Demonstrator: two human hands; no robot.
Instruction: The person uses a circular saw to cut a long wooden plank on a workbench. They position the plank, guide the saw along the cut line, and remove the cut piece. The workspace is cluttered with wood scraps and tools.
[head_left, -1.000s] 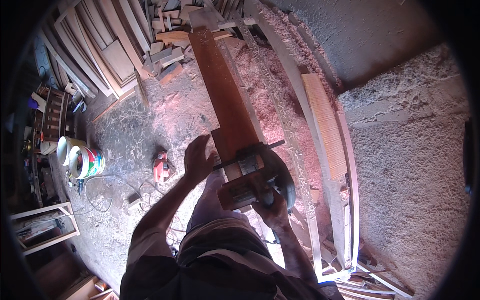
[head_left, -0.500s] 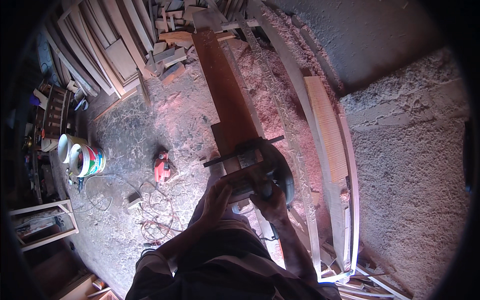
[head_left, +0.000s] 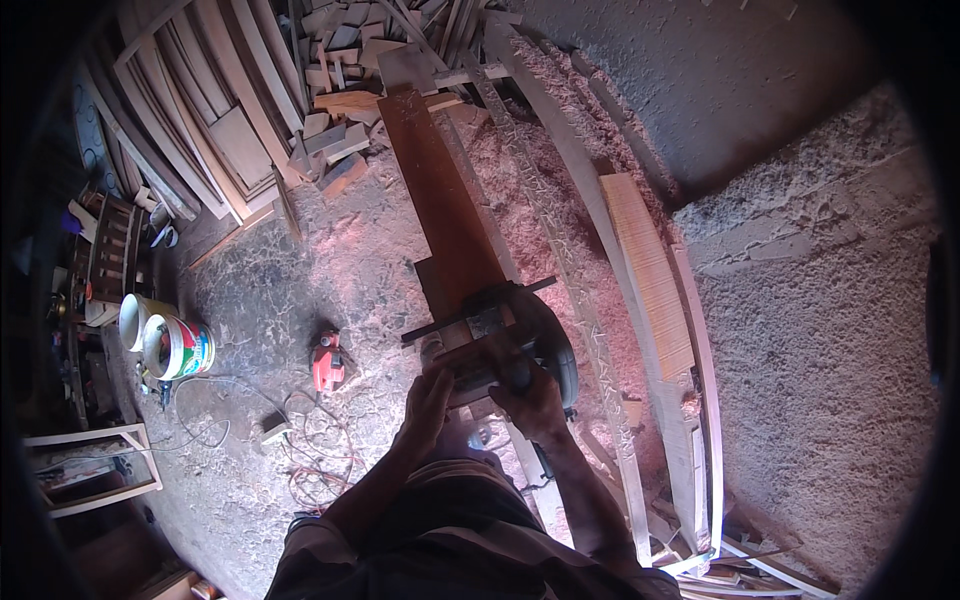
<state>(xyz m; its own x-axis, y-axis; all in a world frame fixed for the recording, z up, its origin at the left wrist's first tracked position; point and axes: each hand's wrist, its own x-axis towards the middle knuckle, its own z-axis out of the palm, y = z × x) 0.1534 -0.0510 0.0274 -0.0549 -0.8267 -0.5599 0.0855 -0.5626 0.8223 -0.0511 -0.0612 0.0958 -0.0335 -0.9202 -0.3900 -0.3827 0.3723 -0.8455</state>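
Observation:
A dark circular saw (head_left: 535,345) sits on a long reddish-brown board (head_left: 445,210) that runs away from me. A straight dark bar (head_left: 430,328) sticks out crosswise from the saw's front. My right hand (head_left: 535,402) is wrapped around the saw's rear handle. At the left rear edge of the saw's base, my left hand (head_left: 428,402) is closed, its fingers partly hidden. A stepped, shorter piece of wood (head_left: 431,285) shows along the board's left side. The blade is out of sight beneath the saw.
A red power planer (head_left: 328,365) lies on the floor at left, near tangled cords (head_left: 320,450). Two buckets (head_left: 180,348) stand farther left. Wood offcuts (head_left: 345,150) pile up ahead. Long timbers (head_left: 640,270) and shavings lie to the right, beside a rough wall (head_left: 820,300).
My view has shifted, so the floor and board appear lower. The saw sits slightly farther along the board. My left hand has turned more upright at the saw's edge; my right hand keeps its grip.

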